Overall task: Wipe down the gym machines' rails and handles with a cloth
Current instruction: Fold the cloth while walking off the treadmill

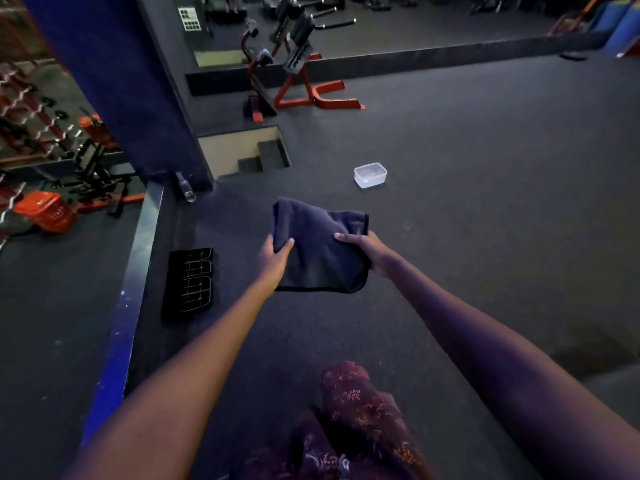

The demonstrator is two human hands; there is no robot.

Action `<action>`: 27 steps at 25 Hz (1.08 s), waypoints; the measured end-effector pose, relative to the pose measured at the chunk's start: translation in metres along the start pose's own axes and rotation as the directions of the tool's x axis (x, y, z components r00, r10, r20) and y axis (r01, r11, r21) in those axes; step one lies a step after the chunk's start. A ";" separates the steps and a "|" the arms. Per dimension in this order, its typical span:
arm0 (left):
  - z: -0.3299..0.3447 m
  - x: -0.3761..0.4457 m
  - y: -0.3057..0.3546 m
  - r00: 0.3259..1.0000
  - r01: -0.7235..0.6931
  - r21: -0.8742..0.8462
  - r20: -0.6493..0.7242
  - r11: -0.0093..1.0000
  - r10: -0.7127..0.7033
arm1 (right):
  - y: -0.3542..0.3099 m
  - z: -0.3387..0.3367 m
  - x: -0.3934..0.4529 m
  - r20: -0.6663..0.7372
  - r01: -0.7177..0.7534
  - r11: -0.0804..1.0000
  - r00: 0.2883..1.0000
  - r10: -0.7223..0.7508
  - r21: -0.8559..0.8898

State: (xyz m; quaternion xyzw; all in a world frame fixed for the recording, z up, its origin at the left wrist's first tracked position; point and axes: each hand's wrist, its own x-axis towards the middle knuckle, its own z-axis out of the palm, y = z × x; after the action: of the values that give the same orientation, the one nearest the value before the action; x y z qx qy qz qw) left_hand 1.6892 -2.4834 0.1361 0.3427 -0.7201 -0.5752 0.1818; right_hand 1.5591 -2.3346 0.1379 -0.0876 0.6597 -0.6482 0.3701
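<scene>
Dark blue-grey soft folded cloth (pixel 320 249) pinched by L hand (pixel 274 259) & R hand (pixel 367 250), opposite edges. Clear rect. plastic tub (pixel 370 174) on matte rubber floor (pixel 485 202), well apart.

We see a dark navy cloth (pixel 320 247) with black edging. Near us is maroon clothing (pixel 360 417) printed with small orange and pale flowers. The floor (pixel 485 168) is dark grey. On the left a black mat (pixel 189 284) carries thin pale grid lines, and a basket (pixel 46 211) is orange-red. Far off, a machine frame (pixel 318 95) is red; nearer lies a clear, whitish box (pixel 370 174).
</scene>
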 end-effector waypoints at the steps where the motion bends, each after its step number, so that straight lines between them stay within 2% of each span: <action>1: 0.006 0.016 -0.007 0.999 -0.043 0.061 -0.018 0.997 0.044 | 0.002 -0.004 0.020 0.036 0.016 1.000 0.999 -0.016 -0.005; 3: 0.019 0.052 -0.023 0.995 -0.085 0.160 -0.041 0.984 0.092 | 0.008 -0.011 0.057 0.040 0.041 0.999 0.998 -0.041 -0.007; 6: 0.055 0.130 -0.055 0.994 -0.096 0.228 -0.027 0.969 0.105 | 0.024 -0.035 0.134 -0.025 0.089 0.996 0.996 -0.089 -0.003; 11: 0.155 0.292 -0.119 0.990 -0.130 0.314 -0.009 0.940 0.140 | 0.061 -0.101 0.310 -0.101 0.165 0.985 0.981 -0.169 -0.045; 13: 0.191 0.344 -0.143 0.993 -0.103 0.337 -0.015 0.936 0.115 | 0.071 -0.123 0.372 -0.123 0.163 0.986 0.978 -0.166 -0.038; 15: 0.218 0.381 -0.153 1.000 -0.014 0.352 -0.015 0.936 0.021 | 0.079 -0.142 0.416 -0.148 0.124 0.992 0.981 -0.127 -0.030; 18: 0.241 0.438 -0.128 0.999 0.045 0.340 -0.003 0.939 -0.047 | 0.062 -0.163 0.478 -0.154 0.055 0.998 0.987 -0.054 -0.001; 20: 0.262 0.504 -0.107 1.000 0.009 0.326 0.004 0.946 -0.010 | 0.032 -0.181 0.538 -0.149 0.075 0.997 0.986 -0.074 0.003; 23: 0.304 0.613 -0.087 1.000 -0.022 0.290 -0.015 0.957 0.027 | -0.008 -0.207 0.635 -0.213 0.106 0.994 0.972 -0.102 0.009; 27: 0.359 0.732 -0.046 0.995 0.103 0.081 0.004 0.991 -0.103 | -0.060 -0.251 0.735 -0.258 0.062 0.988 0.966 -0.023 0.143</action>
State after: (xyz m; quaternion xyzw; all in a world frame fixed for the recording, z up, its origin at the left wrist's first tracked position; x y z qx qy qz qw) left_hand 0.9550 -2.7496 -0.1024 0.3841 -0.7248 -0.5559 0.1350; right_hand 0.8641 -2.5821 -0.1111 0.0104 0.6495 -0.7094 0.2736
